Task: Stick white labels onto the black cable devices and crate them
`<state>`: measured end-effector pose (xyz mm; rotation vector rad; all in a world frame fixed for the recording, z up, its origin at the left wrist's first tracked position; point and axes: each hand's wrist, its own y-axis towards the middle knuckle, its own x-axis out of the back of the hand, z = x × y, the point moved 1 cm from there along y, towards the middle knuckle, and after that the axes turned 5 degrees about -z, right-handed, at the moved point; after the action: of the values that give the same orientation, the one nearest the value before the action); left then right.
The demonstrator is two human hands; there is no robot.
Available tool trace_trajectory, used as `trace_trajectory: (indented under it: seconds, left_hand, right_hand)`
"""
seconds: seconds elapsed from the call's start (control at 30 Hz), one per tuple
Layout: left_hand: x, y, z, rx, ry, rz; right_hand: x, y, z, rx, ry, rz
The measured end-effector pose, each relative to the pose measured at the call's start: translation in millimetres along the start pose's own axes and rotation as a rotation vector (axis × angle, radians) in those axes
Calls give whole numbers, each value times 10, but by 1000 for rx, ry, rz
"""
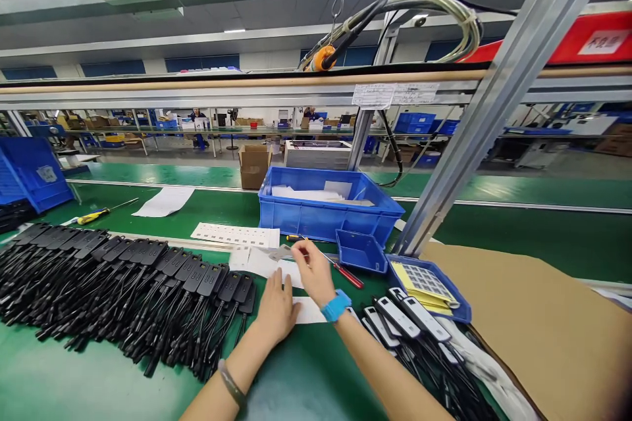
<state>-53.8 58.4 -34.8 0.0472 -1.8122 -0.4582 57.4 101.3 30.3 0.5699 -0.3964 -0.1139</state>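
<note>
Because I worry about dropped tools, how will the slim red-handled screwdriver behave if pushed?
The red-handled screwdriver may roll, as its handle looks rounded. It should feel stiff, given its straight thin shaft. It might also slide easily on the glossy green tabletop.

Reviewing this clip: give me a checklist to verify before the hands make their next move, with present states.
- Left hand steadying the white papers: ok
- Right hand has a secure pinch: cannot tell, fingertips too small to read
- Bench beside the right hand free of tools: not ok, red screwdriver lies there
- Black devices lined up on the left: ok
- Yellow-edged sheets inside their blue tray: ok
</note>
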Motion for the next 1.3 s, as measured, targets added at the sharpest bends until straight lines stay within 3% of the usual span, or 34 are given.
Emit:
trace_trajectory:
  seconds: [0.13,0.23,0.47,0.73,0.93,1.03,1.1,1.17,1.23,1.3]
  left_hand:
    - [345,-226,166,179,249,-58]
    - [446,-439,225,180,347,-50]
    - [396,-704,155,68,432,-58]
    - [490,-593,254,102,483,-127]
    - [534,-548,282,96,355,-72]
    - [728,-518,239,135,149,-219]
    - [928,-495,176,201,-97,-391]
    - [1096,-465,87,319,-427,-453]
    - [1150,-431,-26,455,-840,-329]
    - [1068,-411,-146,570,-1222,-94]
  right_hand:
    - [501,-310,-33,-131,183,-43]
    - [650,-554,-109,-246,294,-44]
    - [608,-890,-218,-371,431,-20]
    - [589,-942,-229,-397,448,-10]
    - [585,-936,-203,-405,505,-22]
    - [596,-923,-196,-396,530,-39]
    - [612,-916,-189,-391,548,-53]
    - [632,-911,-178,-392,578,-54]
    - [650,-909,-168,-402,620,-44]
    - [664,-907,-162,-428,664,-29]
